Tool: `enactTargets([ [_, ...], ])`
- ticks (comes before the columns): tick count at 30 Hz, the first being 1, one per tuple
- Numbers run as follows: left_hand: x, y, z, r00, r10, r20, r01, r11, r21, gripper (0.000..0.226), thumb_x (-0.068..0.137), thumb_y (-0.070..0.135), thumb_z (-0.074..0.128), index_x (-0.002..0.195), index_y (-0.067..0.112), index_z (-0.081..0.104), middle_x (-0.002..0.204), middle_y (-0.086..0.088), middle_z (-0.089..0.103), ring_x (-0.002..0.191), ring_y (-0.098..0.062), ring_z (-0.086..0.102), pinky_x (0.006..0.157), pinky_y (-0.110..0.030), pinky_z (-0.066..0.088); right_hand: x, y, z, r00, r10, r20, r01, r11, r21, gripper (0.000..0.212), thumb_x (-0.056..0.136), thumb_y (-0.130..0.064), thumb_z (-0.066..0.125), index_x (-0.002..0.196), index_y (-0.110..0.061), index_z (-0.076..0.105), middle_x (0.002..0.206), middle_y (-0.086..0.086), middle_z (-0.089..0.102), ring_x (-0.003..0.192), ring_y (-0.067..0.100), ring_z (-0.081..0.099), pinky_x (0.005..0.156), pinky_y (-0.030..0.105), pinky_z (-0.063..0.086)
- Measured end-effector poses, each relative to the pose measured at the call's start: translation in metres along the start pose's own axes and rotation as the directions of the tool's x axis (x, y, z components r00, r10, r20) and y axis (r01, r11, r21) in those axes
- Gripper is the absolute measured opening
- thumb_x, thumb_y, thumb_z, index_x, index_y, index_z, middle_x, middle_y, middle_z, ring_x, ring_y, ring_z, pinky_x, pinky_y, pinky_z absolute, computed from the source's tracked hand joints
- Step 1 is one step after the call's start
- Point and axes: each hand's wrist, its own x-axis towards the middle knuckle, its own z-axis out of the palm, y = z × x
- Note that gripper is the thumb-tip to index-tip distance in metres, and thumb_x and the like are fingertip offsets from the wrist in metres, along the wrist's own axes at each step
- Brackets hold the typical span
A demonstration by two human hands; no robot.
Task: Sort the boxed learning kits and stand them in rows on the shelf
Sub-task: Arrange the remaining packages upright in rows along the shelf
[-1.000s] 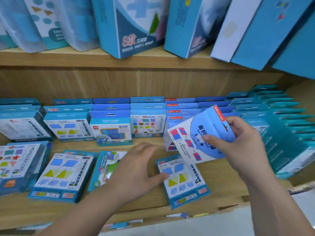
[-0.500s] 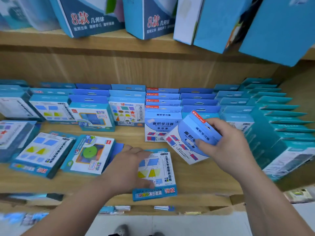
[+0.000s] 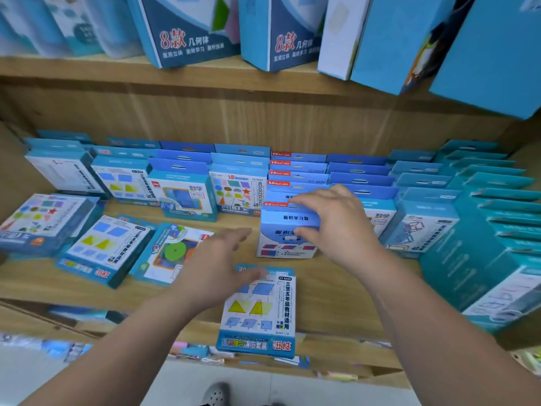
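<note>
A blue-and-white area-learning kit [image 3: 288, 241] stands upright on the wooden shelf [image 3: 328, 291], at the front of a row of like boxes [image 3: 295, 174]. My right hand [image 3: 336, 227] grips it, fingers over its top edge and thumb on its front face. A flat kit with yellow triangles [image 3: 260, 312] lies face up at the shelf's front edge. My left hand [image 3: 216, 268] rests with straight fingers over that kit's top end.
Three more kits lie flat at the left: a triangles kit [image 3: 105, 250], a green-disc kit [image 3: 172, 253] and a shapes kit [image 3: 41, 221]. Rows of upright boxes [image 3: 181, 189] fill the back. Teal boxes [image 3: 483, 244] lean at the right. Large boxes [image 3: 187, 30] overhang from the upper shelf.
My right hand has brought the tilted area-learning kit down and stood it upright at the front of its row. My left hand has stayed on the flat triangles kit, which now lies nearer the front edge.
</note>
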Motion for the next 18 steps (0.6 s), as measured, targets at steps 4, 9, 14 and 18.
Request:
enactTargets([
  [4, 0.031, 0.009, 0.001, 0.990, -0.090, -0.112, 0.074, 0.987, -0.143, 0.079, 0.078, 0.044, 0.079, 0.146, 0.025, 0.043, 0.132, 0.005, 0.059, 0.097, -0.009, 0.062, 0.085, -0.036, 0.055, 0.000, 0.007, 0.013, 0.985, -0.042, -0.165, 0.013, 0.985, -0.172, 0.063, 0.066, -0.035, 0.090, 0.124, -0.028, 0.069, 0.104, 0.001, 0.059, 0.098, 0.029, 0.053, 0.090, 0.045, 0.044],
  [9, 0.058, 0.019, 0.007, 0.984, -0.133, -0.117, 0.100, 0.962, -0.252, 0.074, 0.079, 0.036, 0.081, 0.144, 0.023, 0.047, 0.126, 0.004, 0.065, 0.075, -0.009, 0.071, 0.082, -0.036, 0.056, -0.012, 0.018, 0.017, 0.950, 0.044, -0.308, -0.124, 0.962, -0.245, 0.072, 0.059, -0.043, 0.092, 0.123, -0.024, 0.067, 0.114, 0.002, 0.059, 0.108, 0.029, 0.051, 0.090, 0.042, 0.038],
  [14, 0.064, 0.020, 0.011, 0.991, -0.081, -0.103, 0.054, 0.967, -0.250, 0.046, 0.082, 0.025, 0.079, 0.125, 0.028, 0.063, 0.112, 0.009, 0.071, 0.067, -0.001, 0.070, 0.076, -0.028, 0.055, -0.019, 0.032, 0.017, 0.927, 0.095, -0.363, -0.200, 0.943, -0.264, 0.072, 0.054, -0.052, 0.091, 0.118, -0.026, 0.069, 0.117, -0.004, 0.066, 0.121, 0.031, 0.050, 0.094, 0.045, 0.029],
  [18, 0.065, 0.021, 0.017, 0.990, -0.068, -0.120, 0.046, 0.983, -0.177, 0.053, 0.079, 0.022, 0.082, 0.127, 0.025, 0.060, 0.115, 0.007, 0.071, 0.068, -0.005, 0.070, 0.076, -0.033, 0.058, -0.016, 0.033, 0.015, 0.938, 0.064, -0.340, -0.166, 0.945, -0.282, 0.072, 0.052, -0.052, 0.092, 0.115, -0.024, 0.068, 0.112, -0.007, 0.071, 0.126, 0.032, 0.051, 0.098, 0.047, 0.027],
])
